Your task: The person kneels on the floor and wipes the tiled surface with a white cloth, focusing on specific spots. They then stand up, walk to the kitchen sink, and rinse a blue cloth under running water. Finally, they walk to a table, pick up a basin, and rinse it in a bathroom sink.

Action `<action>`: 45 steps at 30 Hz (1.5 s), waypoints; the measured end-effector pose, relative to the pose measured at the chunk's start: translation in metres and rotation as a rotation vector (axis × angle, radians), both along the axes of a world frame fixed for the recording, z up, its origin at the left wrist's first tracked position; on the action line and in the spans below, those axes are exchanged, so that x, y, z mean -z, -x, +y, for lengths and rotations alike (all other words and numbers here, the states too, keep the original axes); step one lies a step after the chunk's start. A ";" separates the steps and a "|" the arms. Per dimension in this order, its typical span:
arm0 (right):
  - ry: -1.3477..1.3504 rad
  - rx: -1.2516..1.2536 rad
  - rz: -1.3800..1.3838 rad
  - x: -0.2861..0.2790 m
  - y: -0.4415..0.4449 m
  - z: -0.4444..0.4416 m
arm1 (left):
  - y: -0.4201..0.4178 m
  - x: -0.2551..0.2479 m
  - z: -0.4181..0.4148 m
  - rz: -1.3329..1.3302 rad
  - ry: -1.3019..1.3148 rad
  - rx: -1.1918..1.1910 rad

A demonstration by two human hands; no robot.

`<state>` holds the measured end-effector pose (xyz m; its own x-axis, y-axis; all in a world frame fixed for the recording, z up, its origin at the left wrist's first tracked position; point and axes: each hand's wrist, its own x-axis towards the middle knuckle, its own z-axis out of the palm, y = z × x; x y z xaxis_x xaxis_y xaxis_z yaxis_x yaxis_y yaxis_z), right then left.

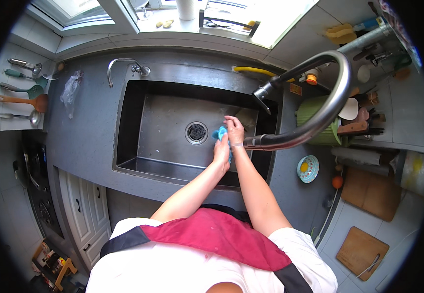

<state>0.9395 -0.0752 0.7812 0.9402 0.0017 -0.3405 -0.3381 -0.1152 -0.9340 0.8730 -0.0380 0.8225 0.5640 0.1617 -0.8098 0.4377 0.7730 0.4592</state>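
Observation:
Both of my hands are over the right half of a stainless steel sink (168,121). My left hand (220,151) grips a crumpled blue cloth (220,132), its thumb on top. Part of the cloth hangs between my wrists. My right hand (235,131) is bent to the left against the cloth, its fingers loosely spread beyond it. One end of an arched metal kitchen faucet (336,99) is right beside my right wrist. A drain with a dark strainer (197,131) lies left of my hands.
A small curved tap (124,60) stands behind the sink's left corner. On the grey counter are a clear plastic bag (72,93), a patterned bowl (308,169) holding a yolk-like yellow thing, and a green knife holder (314,117). Wooden cutting boards (371,192) are at the right wall.

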 end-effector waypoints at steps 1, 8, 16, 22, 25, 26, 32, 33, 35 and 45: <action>-0.147 0.017 0.069 0.031 -0.003 -0.014 | 0.004 0.006 -0.004 -0.064 -0.009 0.106; -0.321 -0.067 0.486 0.001 0.055 -0.019 | -0.015 0.057 -0.001 -0.172 -0.247 0.071; -0.352 0.255 0.711 0.001 0.035 -0.023 | 0.013 0.006 -0.007 -0.157 -0.078 0.283; -0.312 0.172 0.647 0.090 0.015 -0.047 | 0.023 0.017 -0.011 -0.210 -0.257 0.419; -0.533 0.188 0.559 0.068 0.059 -0.012 | -0.004 0.073 0.004 -0.121 -0.283 0.244; -0.600 0.154 0.569 0.030 0.071 0.002 | -0.014 0.079 0.012 -0.075 -0.313 0.223; -0.697 0.331 0.657 0.005 0.065 -0.033 | -0.020 0.079 0.046 -0.243 0.119 0.182; -0.759 0.327 0.683 0.043 0.060 -0.058 | -0.018 0.058 0.048 -0.292 0.131 0.284; -0.790 0.228 0.835 0.015 0.046 -0.054 | -0.006 0.039 0.066 -0.358 0.122 0.436; -0.278 -0.124 0.483 0.020 0.026 -0.098 | 0.001 0.047 0.125 -0.572 -0.766 0.954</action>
<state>0.9138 -0.1728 0.7608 0.6651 0.2529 -0.7026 -0.7338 0.0470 -0.6778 0.8723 0.0866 0.7757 0.9345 -0.1777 -0.3084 0.2594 -0.2533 0.9320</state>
